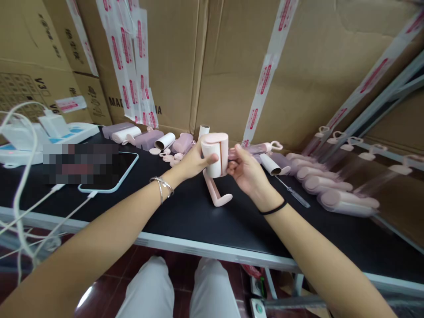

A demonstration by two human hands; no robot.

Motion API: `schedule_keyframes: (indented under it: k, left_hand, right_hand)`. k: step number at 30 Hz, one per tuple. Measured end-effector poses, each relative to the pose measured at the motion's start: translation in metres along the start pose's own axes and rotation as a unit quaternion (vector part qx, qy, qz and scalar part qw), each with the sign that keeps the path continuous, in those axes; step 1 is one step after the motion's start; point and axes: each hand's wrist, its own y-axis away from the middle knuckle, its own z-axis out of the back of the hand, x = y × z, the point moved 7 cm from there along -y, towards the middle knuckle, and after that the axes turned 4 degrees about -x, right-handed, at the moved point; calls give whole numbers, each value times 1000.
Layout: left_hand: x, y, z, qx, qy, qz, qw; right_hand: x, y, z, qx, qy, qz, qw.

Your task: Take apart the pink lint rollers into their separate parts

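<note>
My left hand is wrapped round a pale pink and white case, its thumb pressed on the front. The case stands upright above the black table, with a narrow brown gap down its front. Against the right side of the case, my right hand has its fingers curled and pressed together; what they hold, if anything, is too small to make out. Below the case, a pink angled part with a rounded end lies on the table. Just behind my right hand is a pink piece with a looped end.
Several pink rollers line the right side. Purple cases and white tubes lie at the back left, beside small pink discs. A thin screwdriver lies right of centre. Phones, cables and a power strip occupy the left. Cardboard stands behind.
</note>
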Motion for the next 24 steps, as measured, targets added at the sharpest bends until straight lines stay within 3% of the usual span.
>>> schedule_keyframes:
  k: [1, 3, 5, 7, 10, 14, 18, 22, 24]
  left_hand:
    - [5, -2, 3, 20, -55, -4, 998]
    - [20, -7, 24, -4, -189, 24, 982]
    - [37, -9, 49, -27, -325, 71, 943]
    - [51, -8, 64, -12, -378, 103, 920]
    - [67, -4, 70, 11, -401, 149, 904]
    - [70, -1, 71, -43, -413, 195, 889]
    - [64, -1, 79, -132, -371, 203, 897]
    - [58, -5, 105, -245, -263, 209, 910]
    - [55, -8, 113, -274, -173, 206, 923]
  right_hand:
    - [4, -2, 6, -23, -17, 11, 1000]
    - [11, -7, 19, -69, -35, 37, 996]
    - [14, -12, 31, -104, -48, 47, 992]
    - [15, -17, 39, -123, -58, 49, 989]
    - [16, -21, 47, -143, -74, 58, 985]
    - [23, -23, 50, -165, -91, 73, 979]
    - [26, -24, 51, -173, -102, 80, 976]
    - [26, -23, 53, -178, -106, 91, 974]
    - [28, -22, 51, -162, -99, 112, 975]
